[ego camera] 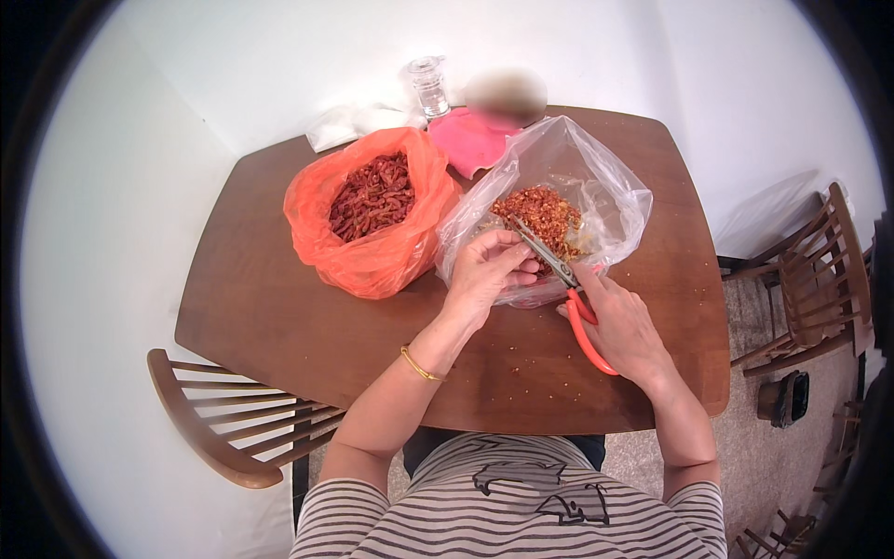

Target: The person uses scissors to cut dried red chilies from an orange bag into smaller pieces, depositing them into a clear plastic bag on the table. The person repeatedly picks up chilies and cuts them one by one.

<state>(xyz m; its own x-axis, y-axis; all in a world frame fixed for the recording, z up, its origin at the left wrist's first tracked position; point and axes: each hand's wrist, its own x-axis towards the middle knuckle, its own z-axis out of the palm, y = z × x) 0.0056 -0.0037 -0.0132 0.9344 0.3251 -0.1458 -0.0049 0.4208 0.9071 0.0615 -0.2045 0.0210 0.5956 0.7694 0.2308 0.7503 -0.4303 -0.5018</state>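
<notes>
My right hand (618,323) grips scissors (555,262) with orange-red handles, their blades pointing up and left over a clear plastic bag (614,189). At the blades, my left hand (492,269) has its thumb and fingertips drawn together; whether a chili is pinched there cannot be made out. Inside the clear bag lies a heap of cut dried red chili pieces with pale seeds (541,213). Left of it stands an open red plastic bag (314,230) filled with whole dried red chilies (374,199).
Both bags rest on a brown wooden table (265,328). Behind them are a pink cloth (468,140), a clear glass jar (429,91), white plastic (360,124) and a blurred round object (506,96). Seeds dot the near edge. Wooden chairs (216,447) stand left and right.
</notes>
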